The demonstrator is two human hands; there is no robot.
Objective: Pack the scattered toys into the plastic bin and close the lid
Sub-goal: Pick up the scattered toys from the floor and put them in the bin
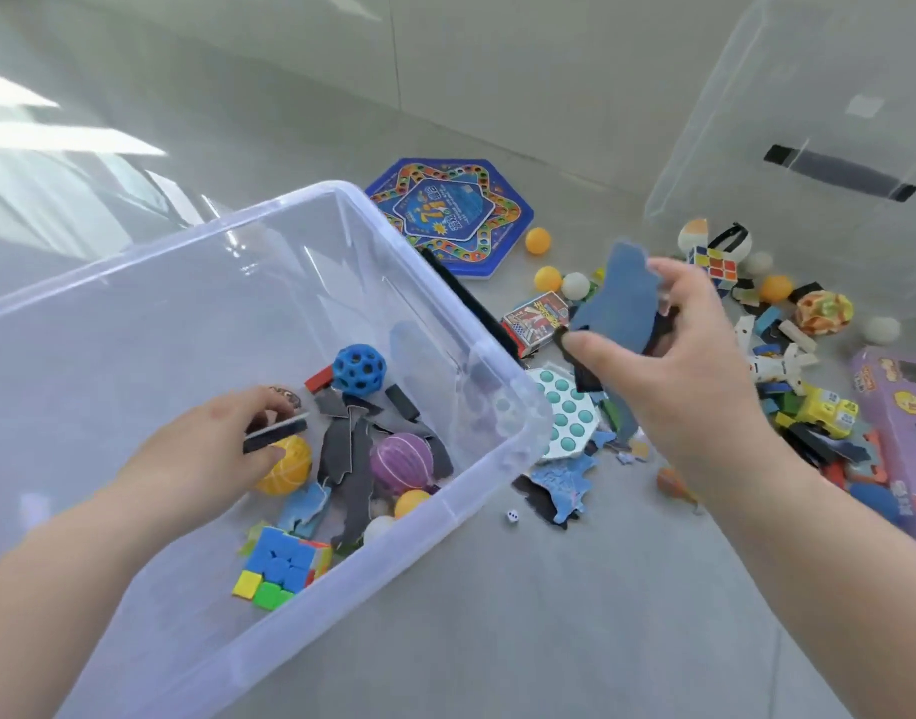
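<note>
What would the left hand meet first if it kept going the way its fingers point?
Most likely the grey puzzle pieces piled in the bin, just past the yellow ball under the left hand; the purple ball lies beyond. Depth is unclear.

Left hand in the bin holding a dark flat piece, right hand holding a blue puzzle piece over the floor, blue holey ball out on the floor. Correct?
Not quite: the head view shows the blue holey ball inside the bin, not on the floor. The left hand does hold the dark flat piece and the right hand the blue puzzle piece.
</note>
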